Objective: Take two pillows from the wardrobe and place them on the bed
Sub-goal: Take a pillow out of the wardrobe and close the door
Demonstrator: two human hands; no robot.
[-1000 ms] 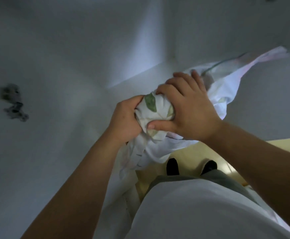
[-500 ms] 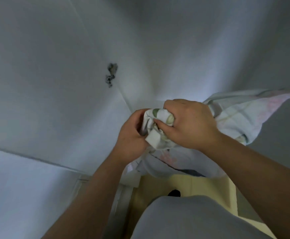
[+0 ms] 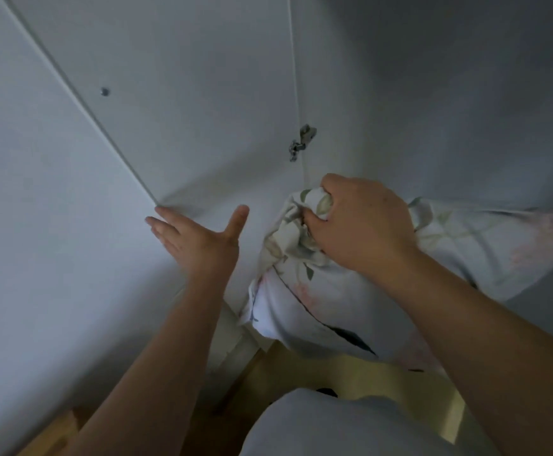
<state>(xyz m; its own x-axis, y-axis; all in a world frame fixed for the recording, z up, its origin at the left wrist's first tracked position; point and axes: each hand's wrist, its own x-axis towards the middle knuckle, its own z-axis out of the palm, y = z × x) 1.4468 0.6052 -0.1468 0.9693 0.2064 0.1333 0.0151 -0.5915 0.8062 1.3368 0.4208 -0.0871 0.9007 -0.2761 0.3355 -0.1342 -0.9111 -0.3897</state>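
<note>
A white pillow [image 3: 304, 311] with a leaf and flower print hangs in front of me, right of centre. My right hand [image 3: 364, 225] is shut on its bunched top corner. The pillow's far end stretches to the right edge of the view. My left hand [image 3: 199, 240] is open, fingers spread, palm turned toward the white wardrobe door [image 3: 176, 93], a little left of the pillow and not touching it. The bed is not in view.
White wardrobe panels fill the left and the top of the view. A metal hinge [image 3: 301, 141] sits on the door edge just above the pillow. Yellowish wooden floor [image 3: 350, 370] shows below, with my light shirt at the bottom.
My left hand has let go of the pillow's corner and moved left, open. The right hand alone keeps the grip. The view has swung left along the wardrobe.
</note>
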